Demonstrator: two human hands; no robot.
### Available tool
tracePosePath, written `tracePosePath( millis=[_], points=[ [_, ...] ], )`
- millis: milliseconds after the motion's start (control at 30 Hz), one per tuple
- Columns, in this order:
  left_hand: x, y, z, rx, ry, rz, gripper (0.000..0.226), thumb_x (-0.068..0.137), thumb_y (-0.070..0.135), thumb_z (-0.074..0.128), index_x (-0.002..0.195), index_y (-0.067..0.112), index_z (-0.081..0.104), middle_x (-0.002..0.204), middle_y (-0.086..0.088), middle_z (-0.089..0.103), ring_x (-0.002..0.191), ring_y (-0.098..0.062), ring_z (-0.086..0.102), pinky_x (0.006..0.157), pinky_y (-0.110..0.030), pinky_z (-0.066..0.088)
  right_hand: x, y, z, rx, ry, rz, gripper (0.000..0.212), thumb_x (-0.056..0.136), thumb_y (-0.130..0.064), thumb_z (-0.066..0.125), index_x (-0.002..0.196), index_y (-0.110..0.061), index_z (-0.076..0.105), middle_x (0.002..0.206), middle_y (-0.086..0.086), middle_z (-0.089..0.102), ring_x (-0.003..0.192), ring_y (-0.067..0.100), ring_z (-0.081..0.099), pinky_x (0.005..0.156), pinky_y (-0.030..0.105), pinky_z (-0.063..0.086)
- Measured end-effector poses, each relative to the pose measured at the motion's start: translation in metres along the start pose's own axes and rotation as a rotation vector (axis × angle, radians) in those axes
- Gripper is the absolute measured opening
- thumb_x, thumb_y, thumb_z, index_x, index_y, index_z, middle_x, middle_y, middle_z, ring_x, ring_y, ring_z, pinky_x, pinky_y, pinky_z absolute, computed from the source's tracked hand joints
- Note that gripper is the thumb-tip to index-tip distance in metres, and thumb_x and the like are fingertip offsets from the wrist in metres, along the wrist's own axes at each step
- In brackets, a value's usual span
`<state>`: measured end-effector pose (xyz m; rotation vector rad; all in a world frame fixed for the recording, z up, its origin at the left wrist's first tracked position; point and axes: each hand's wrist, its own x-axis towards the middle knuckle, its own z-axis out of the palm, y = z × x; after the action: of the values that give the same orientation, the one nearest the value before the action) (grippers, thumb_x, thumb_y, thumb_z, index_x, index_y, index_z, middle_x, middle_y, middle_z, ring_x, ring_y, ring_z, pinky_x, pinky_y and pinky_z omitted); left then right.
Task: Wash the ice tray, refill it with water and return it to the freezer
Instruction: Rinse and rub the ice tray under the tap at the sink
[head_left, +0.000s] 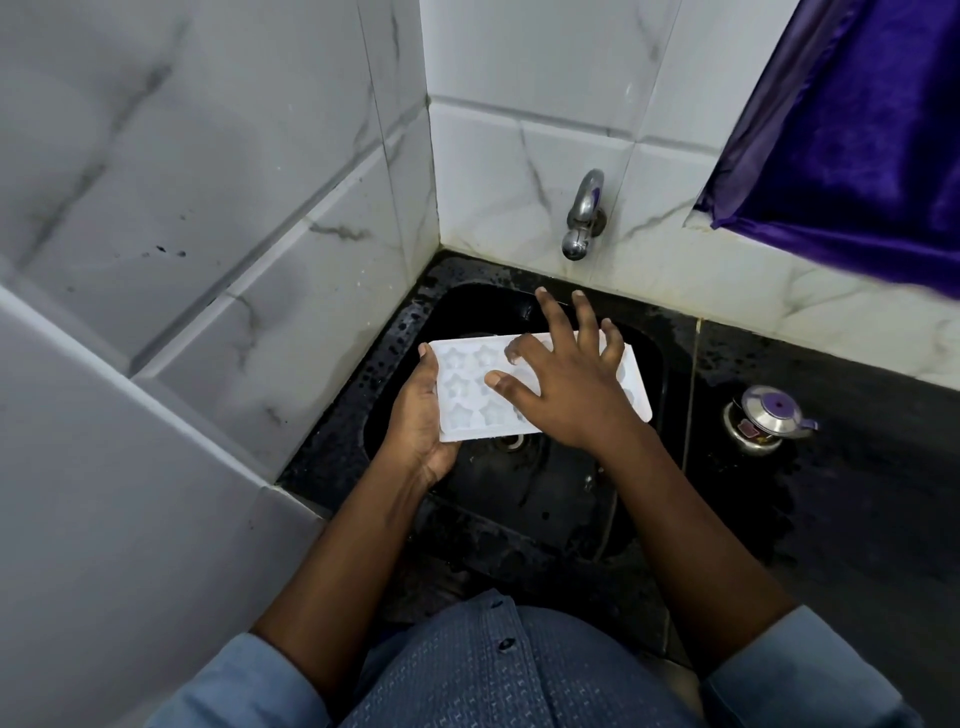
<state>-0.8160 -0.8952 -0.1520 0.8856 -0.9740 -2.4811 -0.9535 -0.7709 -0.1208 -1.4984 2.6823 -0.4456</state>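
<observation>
Shirt cloth (519, 675), blue and buttoned, fills the bottom of the frame, and two bare forearms reach up from it toward the centre. The left hand (421, 415) grips the left end of the ice tray (467, 410), palm under it and thumb laid along its short edge. The right hand (566, 389) lies on top of the tray with its fingers spread wide and held straight, the fingertips past the far edge and the thumb on the moulded face; it holds nothing.

The tray is white, roughly level, and held over the black sink (519, 499), above the drain (511, 441) and not touching the basin. This looks like the washing step, the bare palm rubbing the moulds. No stream shows from the tap (584, 215) on the tiled wall in the upper middle, so the next move probably calls for freeing the right hand to open it, then holding the tray level beneath the spout to rinse and fill it.

Counted: two hands, one tray, one sink, one drain, one tap. Five star-shaped cells show clearly at the tray's left end; the rest are hidden under the right hand, so I cannot give the full number. On the wet black counter (857, 467) at centre right stands one steel pot (763, 418) with a purple knob, well apart from the tray. One purple curtain (852, 145) hangs in the upper right corner.
</observation>
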Motion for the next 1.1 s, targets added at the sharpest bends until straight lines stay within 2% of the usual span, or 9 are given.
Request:
tracePosePath(
  millis=[200,400,533,600,767,933,1100],
  points=[
    [0.0,0.001,-0.003,-0.031,0.026,-0.013,0.081,0.105,0.072,0.032,0.145,0.007,0.061,0.139,-0.024,0.068,0.126,-0.042,0.068,0.09,-0.052,0.063,0.0,-0.004,0.001,-0.019,-0.015,0.003,0.069,0.093,-0.085,0.02,0.133,-0.046,0.06,0.177,-0.005,-0.006,0.16,0.029,-0.018,0.124,0.061,-0.007],
    [-0.004,-0.002,-0.002,-0.034,0.028,-0.04,0.08,0.106,0.072,0.03,0.14,0.008,0.065,0.134,-0.025,0.07,0.115,-0.043,0.073,0.073,-0.053,0.065,-0.002,-0.008,0.004,0.013,-0.008,0.004,0.067,0.092,-0.085,0.02,0.122,-0.041,0.062,0.177,-0.005,-0.001,0.16,0.029,-0.016,0.123,0.062,-0.006],
    [-0.002,0.002,-0.006,-0.012,0.054,0.008,0.08,0.105,0.071,0.035,0.143,0.006,0.063,0.138,-0.024,0.069,0.125,-0.041,0.069,0.092,-0.052,0.06,-0.003,-0.009,0.007,0.004,0.005,0.005,0.061,0.095,-0.084,0.026,0.126,-0.044,0.06,0.177,-0.005,-0.001,0.16,0.03,-0.014,0.122,0.062,-0.005],
    [-0.002,0.002,-0.006,-0.007,0.048,0.008,0.081,0.104,0.072,0.036,0.145,0.007,0.062,0.139,-0.024,0.068,0.127,-0.042,0.068,0.098,-0.053,0.057,-0.003,-0.009,0.007,0.014,0.011,0.004,0.059,0.096,-0.083,0.028,0.125,-0.043,0.061,0.177,-0.005,0.002,0.16,0.03,-0.013,0.122,0.062,-0.005],
    [-0.005,0.001,-0.005,-0.017,0.051,-0.002,0.076,0.106,0.069,0.034,0.14,0.008,0.065,0.133,-0.023,0.072,0.119,-0.04,0.072,0.081,-0.049,0.065,-0.004,-0.01,0.007,0.014,0.024,0.011,0.064,0.094,-0.084,0.024,0.125,-0.044,0.062,0.177,-0.005,0.002,0.161,0.03,-0.013,0.123,0.062,-0.005],
    [-0.007,-0.001,-0.005,-0.008,0.041,-0.006,0.078,0.107,0.069,0.032,0.143,0.007,0.063,0.137,-0.023,0.07,0.124,-0.041,0.069,0.091,-0.052,0.062,-0.006,-0.01,0.008,0.03,0.035,-0.002,0.067,0.093,-0.084,0.025,0.122,-0.041,0.066,0.176,-0.005,0.006,0.161,0.029,-0.011,0.123,0.061,-0.004],
    [-0.006,-0.001,-0.007,-0.01,0.035,-0.006,0.078,0.107,0.07,0.032,0.142,0.007,0.063,0.136,-0.024,0.07,0.124,-0.042,0.07,0.09,-0.052,0.062,-0.009,-0.008,0.009,0.041,0.055,0.015,0.067,0.093,-0.084,0.025,0.125,-0.043,0.067,0.177,-0.006,0.005,0.161,0.028,-0.012,0.124,0.06,-0.003]
  ],
)
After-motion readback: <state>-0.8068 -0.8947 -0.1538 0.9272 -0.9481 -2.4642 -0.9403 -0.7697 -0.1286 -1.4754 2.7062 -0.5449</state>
